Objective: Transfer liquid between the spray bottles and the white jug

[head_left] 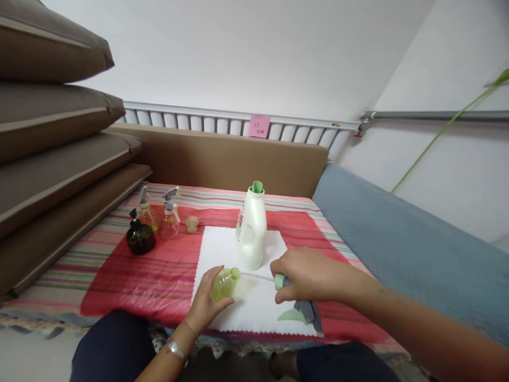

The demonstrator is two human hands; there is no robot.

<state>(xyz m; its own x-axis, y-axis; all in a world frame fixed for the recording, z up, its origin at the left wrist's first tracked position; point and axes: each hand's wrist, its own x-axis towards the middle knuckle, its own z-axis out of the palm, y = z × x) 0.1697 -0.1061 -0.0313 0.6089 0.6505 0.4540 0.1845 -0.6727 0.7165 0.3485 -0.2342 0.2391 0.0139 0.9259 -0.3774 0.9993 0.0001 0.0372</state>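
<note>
My left hand [210, 294] is wrapped round a clear yellow-green bottle [225, 284], tilted with its open neck to the right. In my right hand [296, 273] is a spray head [283, 281] with a green collar, a grey body and a pale green trigger. Its thin dip tube [258, 276] points left, the tip close to the bottle's mouth; I cannot tell whether it is just inside. Just beyond both hands a white-green detergent jug [252, 228] stands upright, with a green piece in its open mouth. A white scallop-edged cloth [254, 310] lies beneath.
On the left stand a dark pump bottle [140, 239], two spray bottles, one clear pink [170, 227] and one yellowish [148, 215], and a small beige cup-like piece [192, 224]. Stacked brown cushions [59, 151] rise at far left. A blue-grey padded surface [397, 244] borders the right.
</note>
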